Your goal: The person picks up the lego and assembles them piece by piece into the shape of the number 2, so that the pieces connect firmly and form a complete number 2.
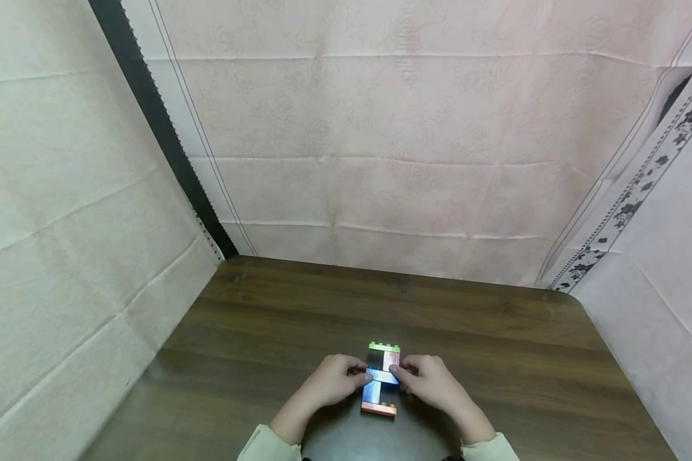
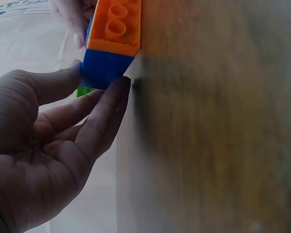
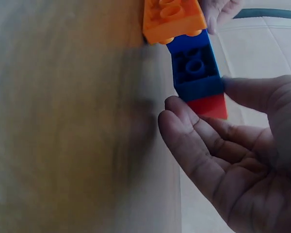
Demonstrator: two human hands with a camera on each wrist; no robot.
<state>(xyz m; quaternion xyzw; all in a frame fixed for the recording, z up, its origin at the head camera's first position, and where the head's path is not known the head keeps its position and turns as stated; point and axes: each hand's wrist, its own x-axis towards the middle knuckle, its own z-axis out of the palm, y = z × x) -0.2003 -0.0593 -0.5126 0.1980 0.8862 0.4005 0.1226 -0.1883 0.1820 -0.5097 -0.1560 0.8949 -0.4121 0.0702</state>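
Several toy building bricks are joined into one angular, stepped piece near the front middle of the table. In the head view its far end is a green brick (image 1: 384, 347), and a red brick (image 1: 390, 360), washed out to pink there, comes below it. Blue bricks (image 1: 382, 376) form the middle, and an orange brick (image 1: 378, 408) with studs is the near end. My left hand (image 1: 337, 382) pinches the blue part from the left between thumb and fingers. From the right, my right hand (image 1: 430, 382) pinches the blue brick (image 3: 200, 88) beside the red one (image 3: 209, 107).
A brown wood-grain table (image 1: 300, 307) lies under the hands. Pale patterned cloth (image 1: 392, 141) hangs behind it, with more cloth at the left (image 1: 63, 224) and right (image 1: 663, 256). Shadows fall on the table by the bricks; whether the piece touches it I cannot tell.
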